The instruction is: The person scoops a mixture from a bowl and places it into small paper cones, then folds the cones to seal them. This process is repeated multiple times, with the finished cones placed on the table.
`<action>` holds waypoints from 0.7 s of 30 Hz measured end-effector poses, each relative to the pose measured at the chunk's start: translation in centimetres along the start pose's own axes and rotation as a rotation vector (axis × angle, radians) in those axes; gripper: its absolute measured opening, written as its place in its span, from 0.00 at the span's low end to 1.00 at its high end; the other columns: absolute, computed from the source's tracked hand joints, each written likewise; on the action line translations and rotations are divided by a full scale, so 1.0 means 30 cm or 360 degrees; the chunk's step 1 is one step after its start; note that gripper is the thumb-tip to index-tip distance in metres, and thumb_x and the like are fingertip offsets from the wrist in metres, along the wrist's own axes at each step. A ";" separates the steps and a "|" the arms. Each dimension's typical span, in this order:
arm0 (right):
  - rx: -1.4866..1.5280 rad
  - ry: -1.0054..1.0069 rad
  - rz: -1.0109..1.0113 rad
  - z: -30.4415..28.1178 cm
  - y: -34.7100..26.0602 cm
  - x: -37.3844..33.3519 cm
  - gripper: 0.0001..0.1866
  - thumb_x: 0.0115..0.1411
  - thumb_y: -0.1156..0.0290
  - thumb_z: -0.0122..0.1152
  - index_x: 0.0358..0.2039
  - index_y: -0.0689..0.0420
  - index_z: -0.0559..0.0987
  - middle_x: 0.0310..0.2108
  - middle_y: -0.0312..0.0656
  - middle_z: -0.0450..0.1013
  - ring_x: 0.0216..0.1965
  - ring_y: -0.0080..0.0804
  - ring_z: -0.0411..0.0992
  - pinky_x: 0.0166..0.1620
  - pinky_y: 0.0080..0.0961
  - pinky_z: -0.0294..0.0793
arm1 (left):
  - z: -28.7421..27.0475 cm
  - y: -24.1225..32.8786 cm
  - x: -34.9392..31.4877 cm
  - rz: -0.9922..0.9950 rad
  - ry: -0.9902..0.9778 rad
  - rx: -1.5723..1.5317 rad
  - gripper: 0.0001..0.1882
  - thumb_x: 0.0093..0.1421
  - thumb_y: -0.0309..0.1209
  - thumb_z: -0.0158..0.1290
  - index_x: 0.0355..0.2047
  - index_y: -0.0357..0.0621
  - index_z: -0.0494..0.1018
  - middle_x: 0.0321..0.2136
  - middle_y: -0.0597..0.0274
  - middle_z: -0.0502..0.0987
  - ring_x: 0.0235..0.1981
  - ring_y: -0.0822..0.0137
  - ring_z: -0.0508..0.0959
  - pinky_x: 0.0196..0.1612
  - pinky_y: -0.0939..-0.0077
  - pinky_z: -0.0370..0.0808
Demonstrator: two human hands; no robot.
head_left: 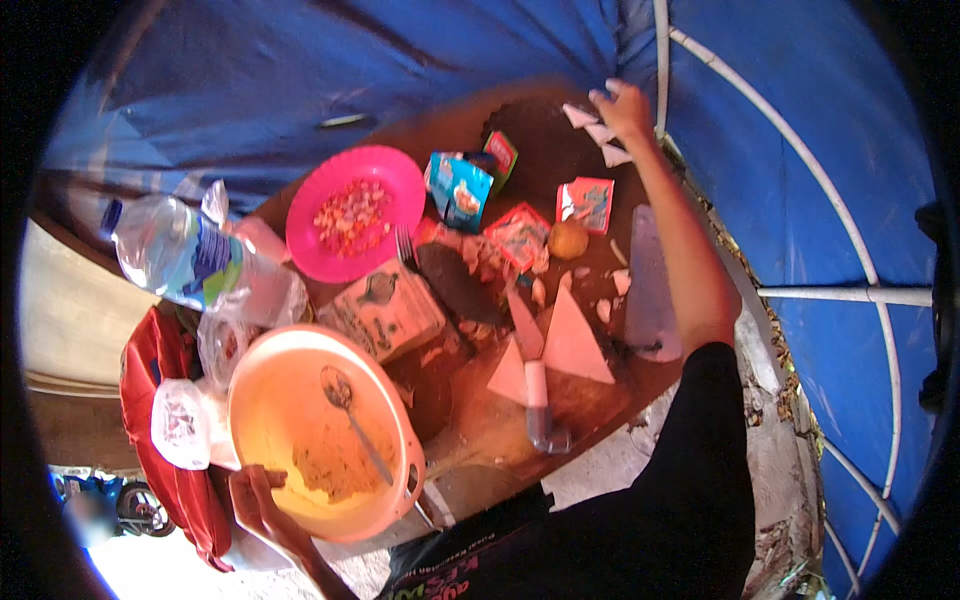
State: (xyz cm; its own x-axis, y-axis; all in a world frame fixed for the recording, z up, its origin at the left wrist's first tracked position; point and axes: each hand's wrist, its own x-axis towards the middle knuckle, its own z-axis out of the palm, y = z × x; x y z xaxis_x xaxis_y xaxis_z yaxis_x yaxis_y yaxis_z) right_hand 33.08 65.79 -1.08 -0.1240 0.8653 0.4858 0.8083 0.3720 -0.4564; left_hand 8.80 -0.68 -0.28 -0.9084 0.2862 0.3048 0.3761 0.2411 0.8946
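At the lower left, my left hand [258,505] grips the near left rim of a pale orange plastic basin [412,440], fingers over its edge. In the basin, a metal spoon [345,405] rests by a yellowish mash [335,465]. My right arm stretches to the far right of the table, where my right hand [622,108] has its fingers apart. Small white triangular pieces [600,133], perhaps tofu, lie beside that hand. Closer in, a knife [537,385] lies between two larger white triangles, the bigger one [577,345] to its right.
A pink plate [300,255] holds chopped red and pale bits. Nearby are seasoning packets [460,190], a round brown item [568,240], a boxy package [385,310], a dark pestle-like piece [460,285] and a large water bottle [175,255]. Blue tarpaulin [450,60] hangs behind the table.
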 end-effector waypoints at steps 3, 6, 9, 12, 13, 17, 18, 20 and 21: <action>0.0543 -0.0123 -0.0281 -0.175 -0.155 -0.124 0.21 0.59 0.59 0.67 0.47 0.61 0.82 0.44 0.48 0.81 0.47 0.39 0.80 0.48 0.28 0.78 | -0.004 0.000 0.001 -0.0135 -0.0003 -0.0191 0.16 0.69 0.31 0.45 0.23 0.39 0.65 0.19 0.65 0.65 0.24 0.71 0.67 0.34 0.74 0.68; 0.1081 -0.0383 -0.0517 -0.384 -0.260 -0.425 0.15 0.62 0.65 0.64 0.44 0.63 0.82 0.40 0.41 0.82 0.43 0.26 0.79 0.45 0.22 0.77 | -0.010 -0.008 0.003 -0.0147 -0.0056 -0.0363 0.19 0.70 0.31 0.44 0.20 0.41 0.61 0.19 0.66 0.60 0.22 0.72 0.64 0.32 0.75 0.67; 0.1026 -0.0529 -0.0278 -0.542 -0.338 -0.780 0.13 0.62 0.66 0.65 0.42 0.62 0.83 0.37 0.38 0.82 0.39 0.21 0.78 0.41 0.22 0.76 | -0.024 -0.001 -0.001 -0.0106 -0.0116 -0.0273 0.21 0.71 0.33 0.43 0.19 0.43 0.60 0.16 0.70 0.55 0.16 0.76 0.60 0.23 0.80 0.63; 0.0724 -0.0636 0.0071 -0.607 -0.402 -1.080 0.09 0.60 0.69 0.67 0.36 0.62 0.84 0.32 0.39 0.82 0.34 0.20 0.77 0.36 0.22 0.74 | -0.031 0.017 0.002 -0.0237 -0.0259 -0.0297 0.22 0.72 0.35 0.45 0.18 0.44 0.64 0.13 0.71 0.60 0.13 0.79 0.61 0.18 0.82 0.59; 0.0731 -0.0648 0.0134 -0.613 -0.417 -1.150 0.09 0.60 0.69 0.68 0.35 0.62 0.84 0.30 0.39 0.81 0.33 0.20 0.77 0.37 0.21 0.74 | -0.029 0.024 0.005 -0.0204 -0.0310 -0.0257 0.22 0.72 0.35 0.45 0.19 0.42 0.64 0.13 0.70 0.62 0.14 0.79 0.62 0.20 0.81 0.60; 0.0663 -0.0423 0.0336 -0.576 -0.463 -1.348 0.15 0.54 0.67 0.74 0.34 0.65 0.82 0.25 0.39 0.79 0.26 0.22 0.75 0.34 0.24 0.75 | -0.015 0.048 0.016 -0.0020 -0.0475 -0.0235 0.13 0.68 0.29 0.51 0.27 0.33 0.76 0.19 0.61 0.78 0.22 0.75 0.75 0.30 0.79 0.71; 0.0555 -0.0428 0.0353 -0.565 -0.470 -1.375 0.17 0.52 0.66 0.76 0.34 0.65 0.81 0.25 0.39 0.78 0.26 0.23 0.75 0.33 0.24 0.75 | -0.020 0.060 0.011 -0.0097 -0.0531 -0.0231 0.11 0.66 0.27 0.53 0.30 0.32 0.79 0.22 0.59 0.81 0.25 0.74 0.79 0.33 0.80 0.74; 0.0501 -0.0498 0.0280 -0.551 -0.474 -1.407 0.17 0.50 0.67 0.75 0.34 0.64 0.81 0.26 0.41 0.77 0.26 0.28 0.75 0.33 0.27 0.74 | -0.026 0.091 -0.001 -0.0146 -0.0616 -0.0173 0.07 0.63 0.25 0.56 0.33 0.32 0.82 0.26 0.57 0.84 0.29 0.73 0.81 0.37 0.79 0.76; 0.0476 -0.0536 0.0385 -0.544 -0.477 -1.414 0.16 0.50 0.66 0.74 0.34 0.64 0.81 0.27 0.43 0.77 0.28 0.33 0.75 0.33 0.30 0.74 | -0.027 0.111 -0.012 -0.0196 -0.0657 -0.0217 0.06 0.61 0.23 0.58 0.33 0.33 0.83 0.27 0.57 0.84 0.30 0.73 0.82 0.37 0.80 0.76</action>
State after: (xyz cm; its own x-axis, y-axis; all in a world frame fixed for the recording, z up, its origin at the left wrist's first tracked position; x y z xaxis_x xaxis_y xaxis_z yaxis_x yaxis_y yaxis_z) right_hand 36.16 18.27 -2.98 -0.1721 0.9804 0.0954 0.6428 0.1852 -0.7433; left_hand 10.24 -0.73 2.83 -0.7857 0.6155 0.0620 0.2169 0.1801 0.9594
